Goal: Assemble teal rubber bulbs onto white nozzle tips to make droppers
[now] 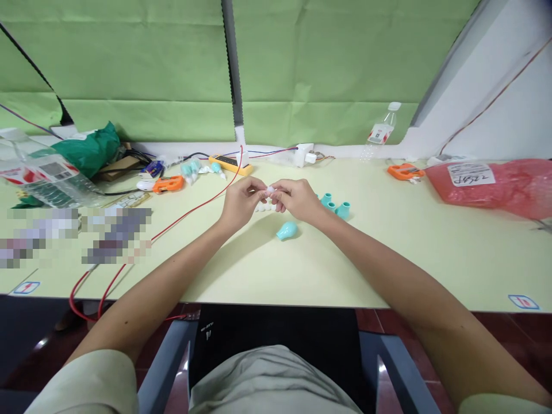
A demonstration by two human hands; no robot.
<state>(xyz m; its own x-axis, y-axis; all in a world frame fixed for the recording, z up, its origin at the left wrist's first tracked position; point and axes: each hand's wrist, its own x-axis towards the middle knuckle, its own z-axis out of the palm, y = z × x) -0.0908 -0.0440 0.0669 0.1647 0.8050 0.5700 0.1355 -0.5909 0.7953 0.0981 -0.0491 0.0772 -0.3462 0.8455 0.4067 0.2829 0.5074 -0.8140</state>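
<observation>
Our left hand [244, 201] and right hand [297, 198] pinched a small white piece [270, 190] (tiny and pale, its details too small to tell) between their fingertips, above the table [345, 270]. A red bag [495, 187] bore a handwritten label [471, 174], partly legible.

From here the table [431, 253] is a pale, creamy yellow, and the wall covering [353, 63] is plain light green. I see a turquoise bulb [287, 230] and turquoise cups [343, 210]. Two cutters [168, 184] [405, 172] are orange, and a power strip [233, 164] is yellow with a black stretch. The cable [190, 213] is red. At one side there's a dark green bag [92, 150]; at the other, a see-through red bag [509, 187] with black writing on its white label [471, 175]. The clear bottle [382, 132] wears a red-and-white label, and the floor [513, 345] is dark red with paler tile lines.
</observation>
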